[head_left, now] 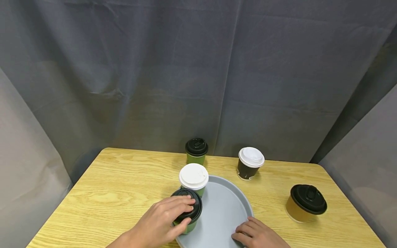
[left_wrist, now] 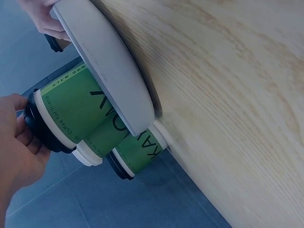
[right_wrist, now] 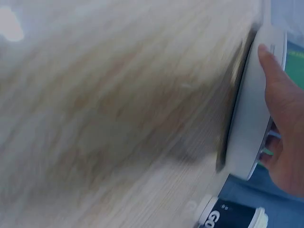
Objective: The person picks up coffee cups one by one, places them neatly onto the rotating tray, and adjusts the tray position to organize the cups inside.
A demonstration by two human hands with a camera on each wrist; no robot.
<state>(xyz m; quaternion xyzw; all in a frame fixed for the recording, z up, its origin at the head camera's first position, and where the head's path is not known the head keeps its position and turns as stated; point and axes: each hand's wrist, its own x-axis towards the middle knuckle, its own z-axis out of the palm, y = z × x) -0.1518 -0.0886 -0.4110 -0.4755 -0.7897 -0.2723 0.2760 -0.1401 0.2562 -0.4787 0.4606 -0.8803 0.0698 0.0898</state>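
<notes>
My left hand (head_left: 162,218) grips a green paper cup (left_wrist: 78,107) around its black lid (head_left: 197,208), at the left side of a round grey tray (head_left: 221,210). The tray wall hides the cup's base in the left wrist view. Just behind it, a green cup with a white lid (head_left: 193,176) stands at the tray's left edge. My right hand (head_left: 255,236) holds the tray's right rim, thumb against the outer wall (right_wrist: 249,104) and fingers over the edge.
Beyond the tray on the wooden table (head_left: 124,186) stands another green cup with a black lid (head_left: 196,158). A black cup with a white lid (head_left: 247,169) is at the back right. Farther right is a tan cup with a black lid (head_left: 297,208). Grey cloth (head_left: 173,86) hangs behind.
</notes>
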